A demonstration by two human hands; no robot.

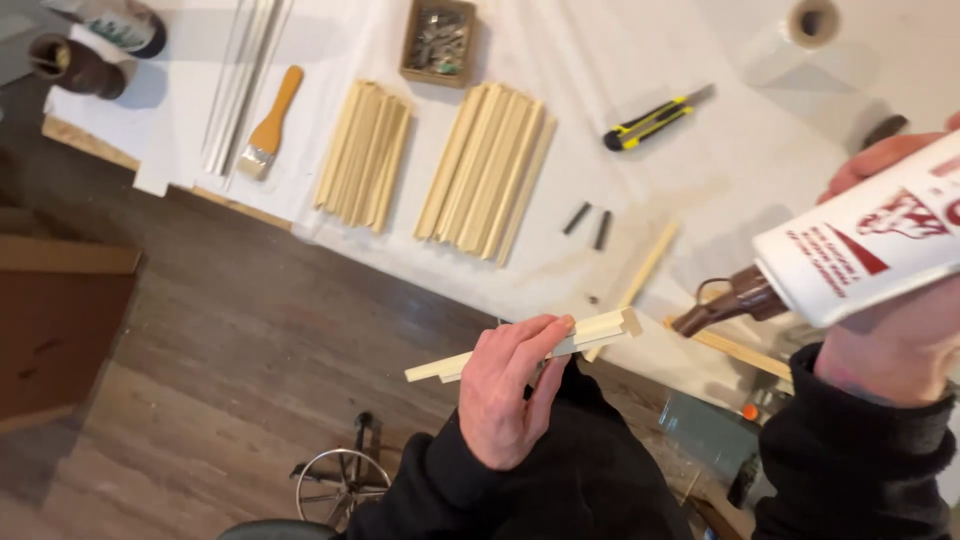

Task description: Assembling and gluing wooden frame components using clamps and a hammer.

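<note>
- The left hand (510,390) is closed on a short pale wooden strip (600,328), fingers wrapped over its middle so both ends stick out; the notched end points away from the grip toward the glue nozzle.
- Beyond that grip, on the white-covered table (720,150), lie two bundles of similar wood strips (485,170), with a flat paintbrush (268,125) further off to the side and a small box of metal bits (438,42) past them.
- Just past the held strip's free end are a loose strip (648,265), two small dark pegs (588,222) and a yellow-and-black utility knife (655,120).
- The right hand (895,340) is clasped around a white glue bottle (880,245), tipped so its brown nozzle (722,305) sits near the strip's notched end, apparently not touching, though the angle makes this hard to judge.
- To glue well, it seems wise to steady the strip, bring the nozzle onto the end face, and squeeze gently so a thin bead stays off the fingers.
</note>
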